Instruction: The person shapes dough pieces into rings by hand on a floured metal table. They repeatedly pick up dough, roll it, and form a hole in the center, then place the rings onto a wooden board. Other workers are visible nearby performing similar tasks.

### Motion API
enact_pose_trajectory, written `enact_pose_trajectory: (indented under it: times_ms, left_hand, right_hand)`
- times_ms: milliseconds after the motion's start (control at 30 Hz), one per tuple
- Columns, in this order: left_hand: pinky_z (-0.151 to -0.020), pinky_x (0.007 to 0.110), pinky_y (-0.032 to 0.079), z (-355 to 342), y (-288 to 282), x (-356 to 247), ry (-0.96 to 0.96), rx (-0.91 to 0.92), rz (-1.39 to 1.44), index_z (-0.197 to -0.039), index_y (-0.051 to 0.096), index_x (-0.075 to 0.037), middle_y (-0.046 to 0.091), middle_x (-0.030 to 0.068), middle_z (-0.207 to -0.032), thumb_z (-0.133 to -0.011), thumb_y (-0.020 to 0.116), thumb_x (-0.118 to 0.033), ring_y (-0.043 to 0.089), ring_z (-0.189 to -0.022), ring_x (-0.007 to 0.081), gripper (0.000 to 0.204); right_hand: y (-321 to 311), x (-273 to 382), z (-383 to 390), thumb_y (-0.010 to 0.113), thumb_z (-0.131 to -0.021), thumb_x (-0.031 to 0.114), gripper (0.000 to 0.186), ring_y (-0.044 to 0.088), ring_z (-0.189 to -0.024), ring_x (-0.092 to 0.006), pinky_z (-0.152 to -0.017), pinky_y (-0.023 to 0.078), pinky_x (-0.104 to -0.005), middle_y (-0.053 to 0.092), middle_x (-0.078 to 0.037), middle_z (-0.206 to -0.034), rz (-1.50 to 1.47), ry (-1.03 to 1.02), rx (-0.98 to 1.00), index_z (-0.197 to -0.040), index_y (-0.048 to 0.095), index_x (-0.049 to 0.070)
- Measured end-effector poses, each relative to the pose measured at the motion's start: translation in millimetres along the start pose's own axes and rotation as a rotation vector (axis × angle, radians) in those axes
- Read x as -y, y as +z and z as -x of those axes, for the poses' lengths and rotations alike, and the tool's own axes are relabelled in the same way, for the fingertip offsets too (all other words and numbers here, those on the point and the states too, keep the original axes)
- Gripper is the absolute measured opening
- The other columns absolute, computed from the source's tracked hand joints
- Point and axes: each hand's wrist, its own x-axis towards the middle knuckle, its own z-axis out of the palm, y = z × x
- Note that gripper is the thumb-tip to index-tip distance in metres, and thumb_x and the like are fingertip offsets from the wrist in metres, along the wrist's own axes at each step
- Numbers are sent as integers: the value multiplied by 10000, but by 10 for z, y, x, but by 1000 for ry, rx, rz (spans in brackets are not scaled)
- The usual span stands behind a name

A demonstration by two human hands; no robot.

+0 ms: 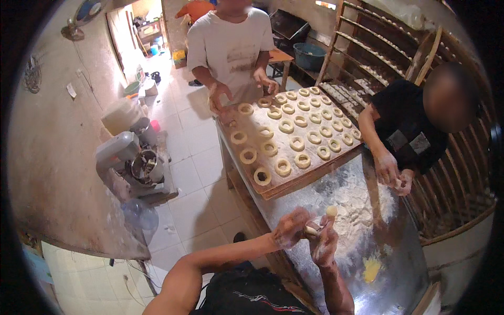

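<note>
Above the floured metal table, my left hand (290,229) and my right hand (323,245) meet at a pale piece of dough (312,230). My right fingers curl around the dough from the right. The left fingers, a little blurred, close on its other side. A small rounded lump of dough (331,210) shows at the tips of my right fingers. Beyond my hands lies a wooden board (262,134) with rows of dough rings (286,126).
Loose flour (357,212) and a yellow smear of fat or dough (371,269) lie on the metal table (315,283). Across the board stands a person in a white shirt (231,47); at right, another in black (404,121) handles something small. A mixer (118,152) stands left, racks (362,50) behind.
</note>
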Motion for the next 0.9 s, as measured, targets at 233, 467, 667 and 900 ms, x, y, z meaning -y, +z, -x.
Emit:
enact_pose_trajectory:
  times_ms: [233,467,667,900]
  left_hand:
    - [-723,349,455,-293,-580,362,-299,-8,53,-1507,216,-127,500,61,-840,-1015,406,-246,480,-721,188,541]
    - [-729,361,461,-722,-1448,995,-659,-249,-42,-1345,418,-26,532,91,-912,-999,468,-307,513,-749,218,448]
    - [-646,346,513,-1149,-2205,1433,-257,-76,-72,-1433,299,-83,605,105,-1031,-910,591,-221,614,-823,181,615]
    - [-706,238,508,-1535,-2551,1857,-977,-316,848,-1481,163,-41,580,114,-1053,-848,560,57,601,-839,151,754]
  right_hand:
    - [592,-255,-630,272,-1015,411,278,507,-750,-106,-605,434,-256,465,-14,-930,110,164,62,-1062,343,146]
    - [1129,-624,-1729,349,-981,252,375,508,-1073,-172,-943,408,-321,493,-69,-1167,87,222,96,-1294,399,52]
    - [1510,-541,-2591,516,-909,195,363,502,-1032,-164,-855,451,-312,500,-78,-1143,485,32,325,-1228,433,43]
    - [1790,-648,-3507,626,-811,66,355,553,-929,-158,-798,476,-321,541,-105,-1005,512,71,221,-1107,433,29]
